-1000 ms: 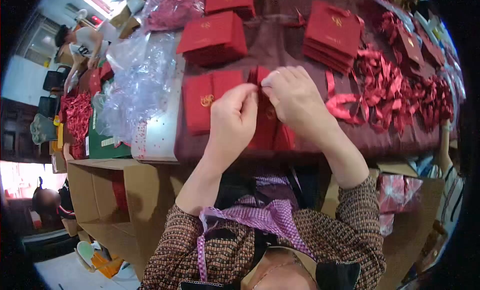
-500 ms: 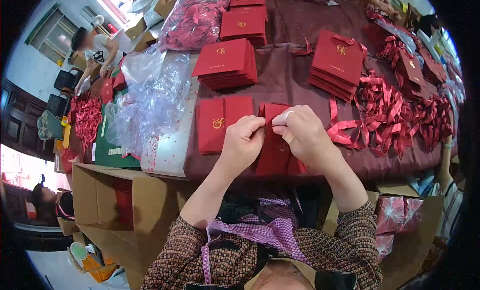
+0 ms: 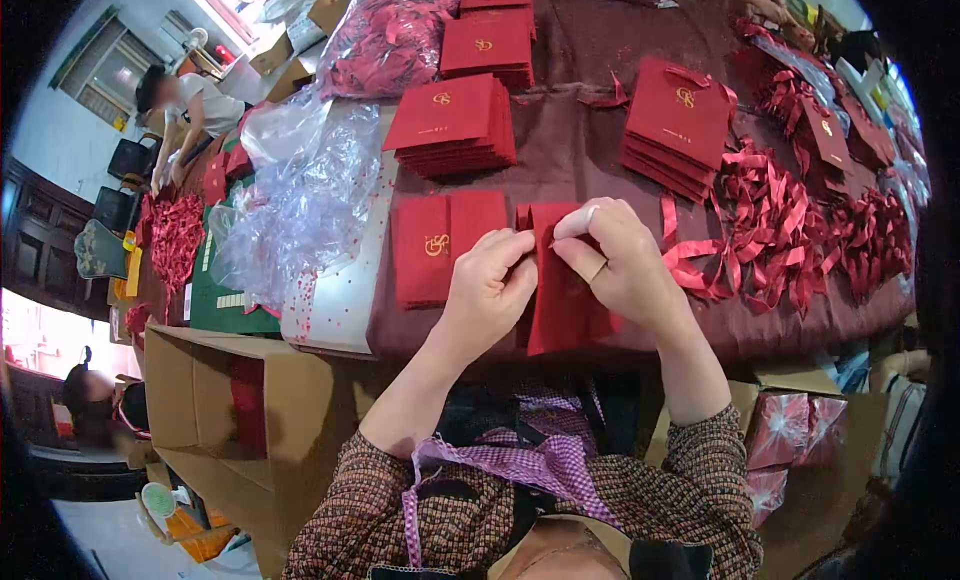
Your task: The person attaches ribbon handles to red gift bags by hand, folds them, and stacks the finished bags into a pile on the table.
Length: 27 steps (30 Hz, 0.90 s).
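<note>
A red paper bag (image 3: 560, 315) stands at the table's near edge between my hands, its top end spread a little. My left hand (image 3: 490, 285) is closed at the bag's left upper edge, thumb and forefinger pinched on it. My right hand (image 3: 615, 260), with a white wrap on one finger and a ring, is pinched close to the bag's upper face. Whatever is between its fingertips is too small to make out. Left of the bag lies a stack of red bags (image 3: 450, 255) with a gold logo.
More bag stacks (image 3: 450, 120) (image 3: 680, 120) stand farther back. Loose red ribbons (image 3: 765, 230) are heaped at the right. Crumpled clear plastic (image 3: 300, 200) lies left. An open cardboard box (image 3: 210, 400) is below the table's left edge. A co-worker (image 3: 195, 110) bends over another table.
The bag between my hands has turned and its top stands more open. My right hand has shifted slightly right, its fingers a bit more spread. The co-worker at far left has leaned over.
</note>
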Each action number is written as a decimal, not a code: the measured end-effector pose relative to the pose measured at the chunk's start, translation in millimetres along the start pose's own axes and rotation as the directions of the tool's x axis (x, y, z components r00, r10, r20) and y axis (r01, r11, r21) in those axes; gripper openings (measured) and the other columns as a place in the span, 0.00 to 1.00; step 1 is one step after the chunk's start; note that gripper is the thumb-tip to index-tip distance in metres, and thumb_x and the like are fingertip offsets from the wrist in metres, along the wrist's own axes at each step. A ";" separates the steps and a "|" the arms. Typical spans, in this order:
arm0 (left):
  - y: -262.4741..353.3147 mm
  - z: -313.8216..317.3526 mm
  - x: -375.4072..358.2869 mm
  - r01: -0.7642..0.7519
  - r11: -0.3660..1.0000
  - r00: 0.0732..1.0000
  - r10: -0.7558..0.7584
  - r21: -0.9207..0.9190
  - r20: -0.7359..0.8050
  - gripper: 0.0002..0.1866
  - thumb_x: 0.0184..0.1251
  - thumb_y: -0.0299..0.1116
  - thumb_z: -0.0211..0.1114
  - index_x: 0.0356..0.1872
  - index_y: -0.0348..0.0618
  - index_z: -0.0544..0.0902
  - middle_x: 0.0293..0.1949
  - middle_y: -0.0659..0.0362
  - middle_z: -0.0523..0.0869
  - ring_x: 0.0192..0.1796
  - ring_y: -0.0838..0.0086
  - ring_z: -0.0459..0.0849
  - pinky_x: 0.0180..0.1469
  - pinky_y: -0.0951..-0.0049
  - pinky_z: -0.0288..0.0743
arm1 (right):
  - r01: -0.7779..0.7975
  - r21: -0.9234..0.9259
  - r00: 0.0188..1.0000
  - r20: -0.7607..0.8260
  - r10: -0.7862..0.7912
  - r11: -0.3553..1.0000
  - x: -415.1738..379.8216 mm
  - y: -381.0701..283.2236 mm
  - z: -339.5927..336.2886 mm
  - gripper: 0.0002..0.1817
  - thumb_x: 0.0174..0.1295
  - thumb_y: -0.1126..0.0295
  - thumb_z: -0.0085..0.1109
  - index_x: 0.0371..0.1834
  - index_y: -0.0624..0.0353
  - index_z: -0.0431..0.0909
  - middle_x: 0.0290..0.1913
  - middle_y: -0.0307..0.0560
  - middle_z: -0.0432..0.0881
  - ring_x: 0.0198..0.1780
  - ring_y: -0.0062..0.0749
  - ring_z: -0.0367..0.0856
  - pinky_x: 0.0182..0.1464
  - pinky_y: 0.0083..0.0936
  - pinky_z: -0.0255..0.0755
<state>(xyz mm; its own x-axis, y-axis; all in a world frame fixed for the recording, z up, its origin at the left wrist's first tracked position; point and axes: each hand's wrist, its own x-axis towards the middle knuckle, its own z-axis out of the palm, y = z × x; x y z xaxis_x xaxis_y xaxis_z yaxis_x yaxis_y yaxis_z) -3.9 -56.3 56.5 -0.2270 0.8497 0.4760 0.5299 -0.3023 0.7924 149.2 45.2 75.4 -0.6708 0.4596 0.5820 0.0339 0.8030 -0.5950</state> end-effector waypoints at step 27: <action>-64.7 -53.7 -1.5 0.255 0.700 0.789 -0.550 -0.667 -0.276 0.05 0.67 0.26 0.59 0.39 0.37 0.80 0.34 0.59 0.84 0.34 0.78 0.80 0.36 0.79 0.73 | -0.037 0.226 0.999 0.024 0.032 0.974 5.7 46.2 0.0 0.04 0.60 0.82 0.54 0.35 0.62 0.76 0.36 0.41 0.78 0.41 0.25 0.77 0.46 0.20 0.71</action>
<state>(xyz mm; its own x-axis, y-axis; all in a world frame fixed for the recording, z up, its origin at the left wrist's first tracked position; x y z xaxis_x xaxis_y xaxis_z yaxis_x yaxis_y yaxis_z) -81.7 -61.2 25.0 -0.6955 0.7171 0.0450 -0.2321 -0.2835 0.9305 146.9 84.9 51.2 -0.6867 0.4762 0.5493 -0.1096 0.6792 -0.7257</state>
